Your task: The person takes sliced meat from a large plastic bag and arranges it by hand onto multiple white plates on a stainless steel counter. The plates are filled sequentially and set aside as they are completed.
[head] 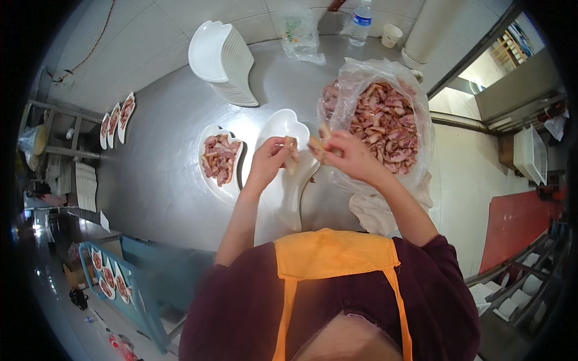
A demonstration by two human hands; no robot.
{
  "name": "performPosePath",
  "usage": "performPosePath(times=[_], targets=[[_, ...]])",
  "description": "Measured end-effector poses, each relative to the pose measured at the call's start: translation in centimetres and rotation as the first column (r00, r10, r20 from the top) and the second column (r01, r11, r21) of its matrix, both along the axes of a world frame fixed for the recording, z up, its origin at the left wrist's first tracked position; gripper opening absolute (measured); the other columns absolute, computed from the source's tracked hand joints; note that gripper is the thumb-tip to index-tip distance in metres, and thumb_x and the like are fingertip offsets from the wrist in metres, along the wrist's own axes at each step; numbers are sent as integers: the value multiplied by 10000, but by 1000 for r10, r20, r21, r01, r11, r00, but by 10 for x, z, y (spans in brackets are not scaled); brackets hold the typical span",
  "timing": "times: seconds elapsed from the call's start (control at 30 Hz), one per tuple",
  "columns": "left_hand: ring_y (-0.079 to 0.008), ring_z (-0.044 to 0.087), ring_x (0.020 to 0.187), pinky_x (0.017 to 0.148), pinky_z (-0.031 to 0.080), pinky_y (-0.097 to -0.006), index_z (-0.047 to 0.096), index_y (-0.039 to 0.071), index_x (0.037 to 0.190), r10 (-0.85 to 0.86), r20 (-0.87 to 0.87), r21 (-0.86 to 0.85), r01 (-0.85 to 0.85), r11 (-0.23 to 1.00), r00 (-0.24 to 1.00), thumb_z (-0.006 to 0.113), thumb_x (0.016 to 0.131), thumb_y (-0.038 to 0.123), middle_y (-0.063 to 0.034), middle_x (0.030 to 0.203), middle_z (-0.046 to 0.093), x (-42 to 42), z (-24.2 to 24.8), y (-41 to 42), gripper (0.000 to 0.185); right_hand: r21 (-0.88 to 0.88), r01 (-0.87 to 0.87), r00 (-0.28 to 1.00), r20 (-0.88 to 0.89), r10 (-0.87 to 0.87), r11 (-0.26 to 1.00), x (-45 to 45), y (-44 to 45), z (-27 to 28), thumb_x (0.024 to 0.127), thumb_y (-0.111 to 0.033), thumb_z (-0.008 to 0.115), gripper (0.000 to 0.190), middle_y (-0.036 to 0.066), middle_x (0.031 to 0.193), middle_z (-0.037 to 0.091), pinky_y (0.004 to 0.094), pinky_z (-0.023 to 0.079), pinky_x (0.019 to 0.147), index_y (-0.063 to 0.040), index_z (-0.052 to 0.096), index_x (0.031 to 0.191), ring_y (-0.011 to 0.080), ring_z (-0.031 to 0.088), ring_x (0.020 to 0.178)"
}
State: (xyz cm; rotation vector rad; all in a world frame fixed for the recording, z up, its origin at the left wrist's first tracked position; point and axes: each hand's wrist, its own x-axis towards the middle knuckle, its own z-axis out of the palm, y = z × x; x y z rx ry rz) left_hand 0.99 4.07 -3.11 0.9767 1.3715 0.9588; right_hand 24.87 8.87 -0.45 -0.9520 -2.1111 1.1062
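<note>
My left hand [267, 163] pinches a slice of cooked meat [291, 157] above a white curved plate [279, 122]. More white plate surface [282, 203] shows below it, though whether this is a second plate I cannot tell. To the right, my right hand [351, 152] grips a few pale-edged meat pieces [319, 148] between thumb and fingers. It is beside a large clear plastic bag [347, 97], opened wide and full of sliced meat [384, 128]. Left of my left hand, a curved white plate [227, 193] bears a heap of meat slices [220, 159].
A tall stack of white plates [221, 58] stands at the back of the steel table [162, 158]. Behind are a plastic bag [300, 38], water bottle [360, 25] and paper cup [391, 36]. Filled plates [126, 113] line the left; a cloth [372, 212] lies near my right forearm.
</note>
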Motion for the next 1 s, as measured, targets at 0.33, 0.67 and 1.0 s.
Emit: performPosePath(times=[0.33, 0.67, 1.0], targets=[[-223, 690, 763, 674, 548, -334, 575, 39, 1245, 166, -578, 94, -137, 986, 799, 631, 863, 107, -149, 946, 699, -16, -14, -20, 392, 9, -275, 880, 406, 247, 961, -109, 47, -47, 820, -219, 628, 213, 168, 886, 634, 412, 490, 730, -17, 659, 880, 329, 606, 784], [-342, 649, 905, 772, 525, -447, 595, 123, 1203, 54, -912, 73, 32, 997, 407, 623, 845, 202, -153, 1139, 612, -16, -18, -28, 367, 250, -86, 887, 460, -40, 964, -86, 15, -39, 865, -275, 582, 268, 171, 730, 661, 465, 516, 614, -17, 654, 880, 349, 663, 722], [-314, 547, 1125, 942, 444, -442, 662, 100, 1039, 268, -927, 362, 444, 820, 262, 691, 785, 175, -91, 1164, 604, 4, -26, 4, 266, 516, 493, 597, 385, -704, 701, 90, 33, -53, 806, -263, 672, 365, 167, 983, 667, 423, 463, 919, -85, 659, 1125, 342, 602, 999]])
